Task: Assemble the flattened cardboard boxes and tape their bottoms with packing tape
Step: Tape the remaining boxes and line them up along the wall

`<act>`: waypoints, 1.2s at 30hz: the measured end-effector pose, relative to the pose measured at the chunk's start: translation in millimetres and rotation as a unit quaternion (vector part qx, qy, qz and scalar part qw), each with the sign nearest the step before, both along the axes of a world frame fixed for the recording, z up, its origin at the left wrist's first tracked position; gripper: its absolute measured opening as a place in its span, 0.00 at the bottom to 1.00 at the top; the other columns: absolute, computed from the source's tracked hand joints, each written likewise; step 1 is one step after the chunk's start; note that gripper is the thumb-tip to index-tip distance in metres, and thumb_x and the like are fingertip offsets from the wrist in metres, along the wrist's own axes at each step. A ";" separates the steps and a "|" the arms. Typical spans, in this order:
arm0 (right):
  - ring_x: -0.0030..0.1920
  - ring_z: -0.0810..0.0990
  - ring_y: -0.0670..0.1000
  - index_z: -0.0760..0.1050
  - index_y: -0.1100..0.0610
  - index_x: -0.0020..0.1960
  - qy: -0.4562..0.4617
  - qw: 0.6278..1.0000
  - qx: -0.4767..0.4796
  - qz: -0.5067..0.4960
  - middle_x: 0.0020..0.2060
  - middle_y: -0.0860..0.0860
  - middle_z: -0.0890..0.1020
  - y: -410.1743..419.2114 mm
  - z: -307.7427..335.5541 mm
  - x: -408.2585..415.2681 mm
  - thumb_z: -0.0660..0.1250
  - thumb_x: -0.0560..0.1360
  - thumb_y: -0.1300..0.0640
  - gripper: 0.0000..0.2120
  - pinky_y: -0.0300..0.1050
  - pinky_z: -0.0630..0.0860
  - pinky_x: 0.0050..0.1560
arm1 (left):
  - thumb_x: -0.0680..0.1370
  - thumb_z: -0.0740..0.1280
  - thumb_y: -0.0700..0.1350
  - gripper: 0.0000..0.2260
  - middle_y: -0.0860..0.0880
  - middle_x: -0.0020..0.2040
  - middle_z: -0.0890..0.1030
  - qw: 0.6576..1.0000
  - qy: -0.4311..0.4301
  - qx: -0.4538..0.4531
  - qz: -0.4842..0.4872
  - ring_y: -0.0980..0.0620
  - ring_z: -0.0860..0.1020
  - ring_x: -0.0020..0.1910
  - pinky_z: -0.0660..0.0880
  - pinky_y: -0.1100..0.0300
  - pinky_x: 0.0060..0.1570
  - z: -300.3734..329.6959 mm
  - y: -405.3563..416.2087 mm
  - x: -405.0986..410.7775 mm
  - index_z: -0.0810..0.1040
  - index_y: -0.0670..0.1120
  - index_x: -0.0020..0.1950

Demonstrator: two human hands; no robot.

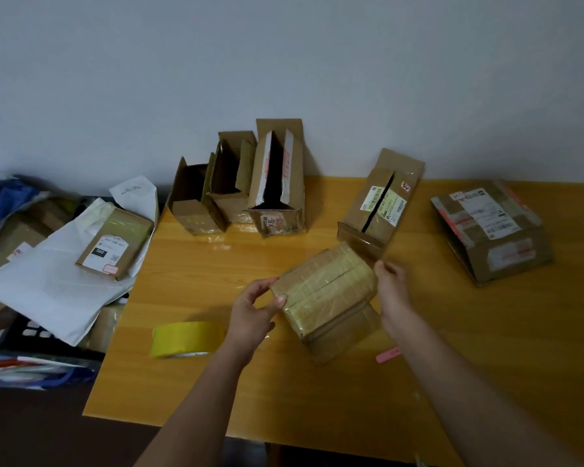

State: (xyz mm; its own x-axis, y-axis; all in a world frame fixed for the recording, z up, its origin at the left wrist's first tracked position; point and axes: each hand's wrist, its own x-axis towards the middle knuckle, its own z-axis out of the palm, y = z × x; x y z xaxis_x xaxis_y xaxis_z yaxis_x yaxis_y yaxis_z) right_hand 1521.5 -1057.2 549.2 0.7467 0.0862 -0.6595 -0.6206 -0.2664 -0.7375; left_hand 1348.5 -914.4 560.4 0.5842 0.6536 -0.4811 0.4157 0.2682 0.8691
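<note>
Both hands grip the taped box (pixel 324 291): left hand (pixel 253 311) fingers pinching its corner, right hand (pixel 393 291) fingers curled against its side.

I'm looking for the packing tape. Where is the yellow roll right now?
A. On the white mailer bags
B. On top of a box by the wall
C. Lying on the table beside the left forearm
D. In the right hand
C: the yellow roll lies on the table, untouched, beside the left forearm.
</note>
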 end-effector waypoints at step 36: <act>0.63 0.72 0.53 0.71 0.55 0.71 -0.290 0.768 -0.076 0.566 0.63 0.55 0.74 59.4 -53.0 -169.4 0.56 0.81 0.63 0.19 0.40 0.66 0.61 | 0.78 0.67 0.55 0.13 0.49 0.55 0.80 0.854 0.270 0.384 -0.226 0.46 0.73 0.60 0.57 0.48 0.71 -18.6 79.3 -117.8 0.81 0.51 0.57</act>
